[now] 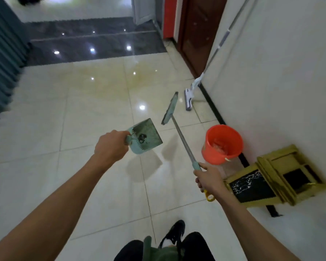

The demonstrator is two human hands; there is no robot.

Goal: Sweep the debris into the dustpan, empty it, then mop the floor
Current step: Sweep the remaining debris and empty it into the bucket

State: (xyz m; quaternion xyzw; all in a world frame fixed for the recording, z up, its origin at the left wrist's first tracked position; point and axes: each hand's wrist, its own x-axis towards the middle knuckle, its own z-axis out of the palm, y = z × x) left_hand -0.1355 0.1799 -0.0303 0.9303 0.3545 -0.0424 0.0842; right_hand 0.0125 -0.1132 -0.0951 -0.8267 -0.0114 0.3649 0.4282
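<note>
My left hand (109, 147) grips the handle of a teal dustpan (149, 137), held above the tiled floor with a small clump of dark debris (142, 138) lying in it. My right hand (210, 178) is closed around the teal grip of a broom's metal handle (183, 142); its green head (170, 108) hangs off the floor, pointing away from me. An orange bucket (222, 144) with some light scraps inside stands by the wall, just right of the broom handle. A white flat mop (190, 95) leans against the wall farther on.
A gold-framed cabinet (275, 176) stands against the white wall at the right, close to my right hand. A dark brown door (198, 31) is farther along that wall. Grey curtains (4, 63) hang at the left. A dark tile strip (92, 42) crosses the floor ahead.
</note>
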